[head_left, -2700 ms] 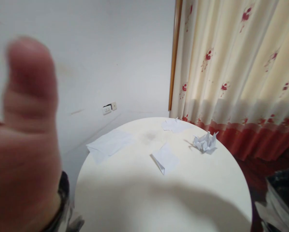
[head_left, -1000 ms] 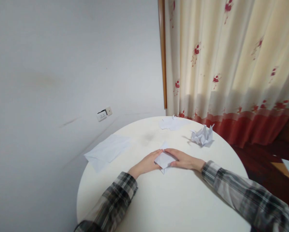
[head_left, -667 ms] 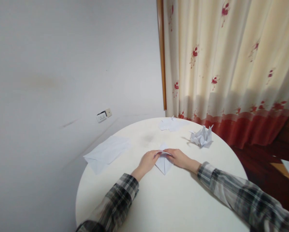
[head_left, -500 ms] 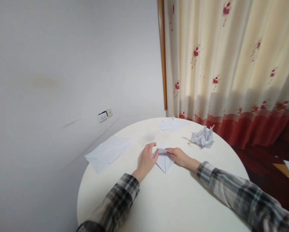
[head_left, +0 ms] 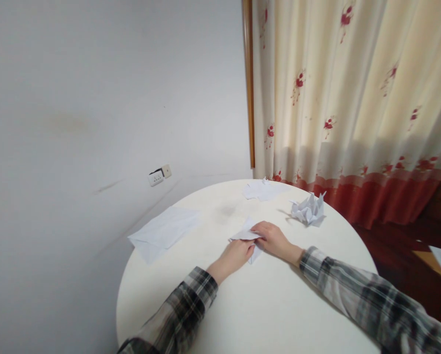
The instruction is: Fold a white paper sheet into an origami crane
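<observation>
A small folded white paper (head_left: 244,232) lies near the middle of the round white table (head_left: 265,314). My left hand (head_left: 236,254) rests on the paper's near part with its fingers curled over it. My right hand (head_left: 274,239) presses the paper's right side, fingers closed on its edge. Both forearms in plaid sleeves reach in from the bottom of the view.
Flat white sheets (head_left: 163,230) hang over the table's left edge. A crumpled folded paper (head_left: 309,210) sits at the right rear, another white sheet (head_left: 262,189) at the far edge. A grey wall with a socket (head_left: 158,175) stands left, a cream and red curtain (head_left: 349,113) right.
My left hand moved from the paper's left edge down onto its near part. The paper now lies flatter under both hands. My right hand stayed on the right side.
</observation>
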`<state>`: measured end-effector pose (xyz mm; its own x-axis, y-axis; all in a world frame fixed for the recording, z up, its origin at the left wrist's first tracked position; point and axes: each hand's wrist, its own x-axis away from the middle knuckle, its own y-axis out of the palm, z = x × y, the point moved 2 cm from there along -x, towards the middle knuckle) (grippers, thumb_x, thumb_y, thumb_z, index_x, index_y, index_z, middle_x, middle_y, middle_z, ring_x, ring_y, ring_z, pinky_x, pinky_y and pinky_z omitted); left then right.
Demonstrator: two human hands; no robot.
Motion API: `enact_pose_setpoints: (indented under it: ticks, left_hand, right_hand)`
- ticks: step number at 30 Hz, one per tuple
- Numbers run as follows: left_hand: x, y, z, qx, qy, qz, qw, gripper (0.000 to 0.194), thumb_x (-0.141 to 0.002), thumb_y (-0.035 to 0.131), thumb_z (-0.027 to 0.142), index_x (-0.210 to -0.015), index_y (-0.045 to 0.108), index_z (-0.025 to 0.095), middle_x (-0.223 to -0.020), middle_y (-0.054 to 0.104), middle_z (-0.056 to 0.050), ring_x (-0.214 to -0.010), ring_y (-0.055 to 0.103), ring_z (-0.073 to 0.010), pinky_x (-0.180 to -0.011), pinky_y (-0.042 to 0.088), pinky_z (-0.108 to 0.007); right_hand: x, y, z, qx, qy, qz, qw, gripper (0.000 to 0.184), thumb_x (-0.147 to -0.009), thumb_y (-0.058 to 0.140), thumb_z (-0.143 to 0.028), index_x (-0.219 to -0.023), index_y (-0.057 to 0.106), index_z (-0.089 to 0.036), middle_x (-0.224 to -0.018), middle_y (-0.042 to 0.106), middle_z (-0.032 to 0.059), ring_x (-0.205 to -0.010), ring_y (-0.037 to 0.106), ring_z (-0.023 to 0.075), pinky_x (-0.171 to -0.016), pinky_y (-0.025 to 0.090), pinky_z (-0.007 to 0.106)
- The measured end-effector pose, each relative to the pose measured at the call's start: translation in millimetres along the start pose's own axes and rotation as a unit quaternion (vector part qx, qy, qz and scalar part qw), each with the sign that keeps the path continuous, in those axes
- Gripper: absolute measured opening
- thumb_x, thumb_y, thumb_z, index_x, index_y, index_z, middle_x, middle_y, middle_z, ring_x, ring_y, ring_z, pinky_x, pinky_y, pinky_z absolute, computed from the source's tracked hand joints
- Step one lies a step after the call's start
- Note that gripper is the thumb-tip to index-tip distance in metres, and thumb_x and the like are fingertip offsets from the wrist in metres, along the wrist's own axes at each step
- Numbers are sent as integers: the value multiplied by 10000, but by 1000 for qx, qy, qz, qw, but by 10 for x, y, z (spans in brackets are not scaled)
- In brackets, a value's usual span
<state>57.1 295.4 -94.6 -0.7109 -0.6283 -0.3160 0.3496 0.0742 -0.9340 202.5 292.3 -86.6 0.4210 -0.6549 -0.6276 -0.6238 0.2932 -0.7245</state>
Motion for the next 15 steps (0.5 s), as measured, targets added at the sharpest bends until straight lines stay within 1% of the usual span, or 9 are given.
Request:
enact_pose_setpoints:
  ticks: [2,4,7,9,12,15]
  left_hand:
    - [12,-2,-7,-8,1,3,1000,250,-832,376,195,-1011,542,144,-1055,574,-94,-984,517,-224,-893,375,-363]
    - [17,0,-8,-17,7,7,1000,259,-826,378,191,-1027,532,138,-1080,561,-96,-1009,501,-224,-919,351,-367]
    - [11,13,-7,-29,4,2,1000,266,-825,362,186,-1028,526,137,-1051,574,-91,-996,507,-218,-925,346,-360]
    - [-3,12,6,-37,-6,-1,999,260,-814,366,181,-1007,533,129,-1025,581,-100,-985,511,-228,-916,352,-364]
    - [-43,-27,46,-39,-15,20,999,272,-776,405,159,-1021,519,125,-1035,568,-109,-996,497,-243,-912,349,-366]
    - [-97,-76,55,-35,-25,45,998,315,-755,440,166,-1066,485,143,-1058,550,-99,-993,491,-239,-902,351,-357]
  right_hand:
    - [10,-21,-20,23,-5,24,999,199,-679,476,-94,-846,547,-175,-829,550,59,-805,489,174,-706,394,286]
    - [17,-41,-48,30,-17,36,999,157,-676,472,-87,-789,534,-177,-789,523,53,-772,472,168,-672,385,272]
    - [22,-61,-92,30,-34,44,998,137,-679,460,-81,-756,521,-178,-770,508,49,-754,460,165,-657,374,267]
    - [20,-68,-115,29,-36,52,998,137,-682,451,-80,-750,517,-178,-765,505,50,-750,458,167,-653,370,270]
    - [3,-82,-140,25,-25,66,997,139,-684,438,-81,-753,508,-180,-760,503,49,-747,456,171,-655,372,276]
    - [-19,-120,-147,10,10,90,996,144,-685,429,-94,-789,484,-178,-759,495,49,-737,455,173,-656,379,283]
